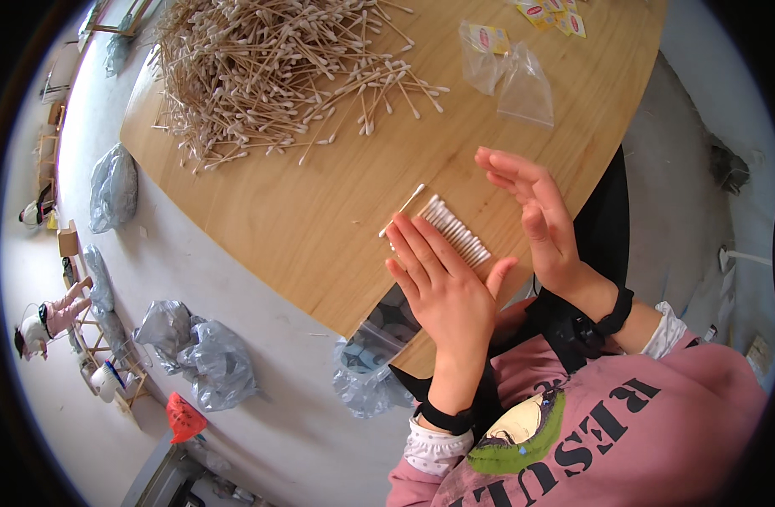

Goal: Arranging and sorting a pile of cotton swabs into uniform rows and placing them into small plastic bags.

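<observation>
A row of cotton swabs (456, 230) lies side by side on the wooden table near its front edge, white tips lined up. My left hand (445, 283) rests flat over the row's near left part, fingers stretched out, hiding some of the sticks. One loose cotton swab (402, 209) lies at a slant just beyond its fingertips. To the right of the row, my right hand (543, 215) is held on edge with its palm toward the row, fingers extended and thumb apart. Nothing is in it.
A big heap of cotton swabs (244, 72) covers the table's far left. Clear plastic bags (525, 89) and small yellow printed cards (560, 15) lie at the far right. Grey plastic bags (214, 359) and a red bag (184, 418) are on the floor at left, with people beyond.
</observation>
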`<state>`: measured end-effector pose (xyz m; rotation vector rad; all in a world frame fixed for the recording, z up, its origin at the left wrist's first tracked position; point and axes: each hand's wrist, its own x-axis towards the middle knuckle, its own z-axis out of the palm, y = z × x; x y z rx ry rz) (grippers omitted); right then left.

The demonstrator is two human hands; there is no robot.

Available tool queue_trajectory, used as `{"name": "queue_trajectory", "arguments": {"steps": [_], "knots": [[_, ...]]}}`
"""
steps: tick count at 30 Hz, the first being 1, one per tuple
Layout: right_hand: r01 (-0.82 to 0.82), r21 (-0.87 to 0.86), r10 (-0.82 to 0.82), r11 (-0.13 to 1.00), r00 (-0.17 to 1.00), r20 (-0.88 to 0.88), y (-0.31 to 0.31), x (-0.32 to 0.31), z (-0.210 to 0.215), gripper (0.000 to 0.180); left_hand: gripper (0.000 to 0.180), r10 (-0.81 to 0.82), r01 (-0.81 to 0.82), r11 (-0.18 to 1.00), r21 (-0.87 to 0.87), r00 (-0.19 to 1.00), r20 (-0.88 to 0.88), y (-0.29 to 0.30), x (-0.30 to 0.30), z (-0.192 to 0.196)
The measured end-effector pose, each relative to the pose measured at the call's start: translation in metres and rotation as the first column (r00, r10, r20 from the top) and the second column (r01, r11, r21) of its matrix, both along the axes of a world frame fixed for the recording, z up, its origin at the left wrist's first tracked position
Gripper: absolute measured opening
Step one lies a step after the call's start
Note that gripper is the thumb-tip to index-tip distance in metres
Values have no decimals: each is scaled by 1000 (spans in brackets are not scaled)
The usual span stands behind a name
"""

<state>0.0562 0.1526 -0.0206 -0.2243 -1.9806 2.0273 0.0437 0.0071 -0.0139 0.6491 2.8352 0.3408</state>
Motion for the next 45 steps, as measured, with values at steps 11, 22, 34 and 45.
{"name": "queue_trajectory", "arguments": {"steps": [11, 22, 34, 45], "knots": [[-17, -108, 13, 994, 999, -39, -10, -47, 0, 62, 77, 215, -393, 395, 831, 918, 332, -21, -50, -4], [-138, -207, 144, 968, 990, 12, -28, -49, -10, 69, 71, 168, -462, 37, 886, 877, 450, -16, -38, -11], [-106, -195, 110, 975, 994, 11, -23, -34, -6, 75, 70, 278, -455, -111, 884, 840, 467, -3, -16, -5], [-68, -277, 71, 958, 997, 2, -24, -20, -2, 71, 69, 323, -433, -76, 898, 841, 433, -5, -9, -6]]}}
